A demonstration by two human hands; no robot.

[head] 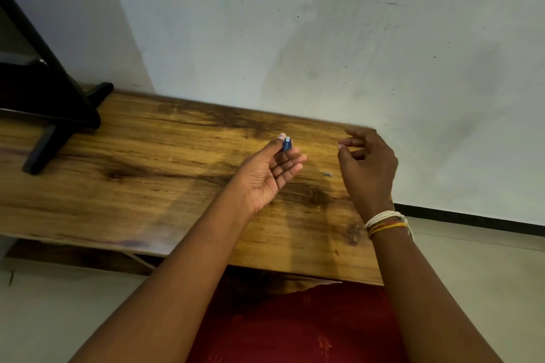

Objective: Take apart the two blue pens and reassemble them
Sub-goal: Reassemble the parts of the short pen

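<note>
My left hand is palm up above the wooden table, pinching a small blue pen part between thumb and forefinger. The part points toward the camera, so its length is hidden. My right hand hovers to the right with its fingers loosely curled toward the left hand; I see nothing in them. A tiny grey piece, maybe a pen part, lies on the table between the two hands. No whole pen is in view.
A black stand rests on the table's left end. A grey wall rises right behind the table. The table's right edge runs just past my right wrist, which wears thread bracelets. Red cloth lies below the front edge.
</note>
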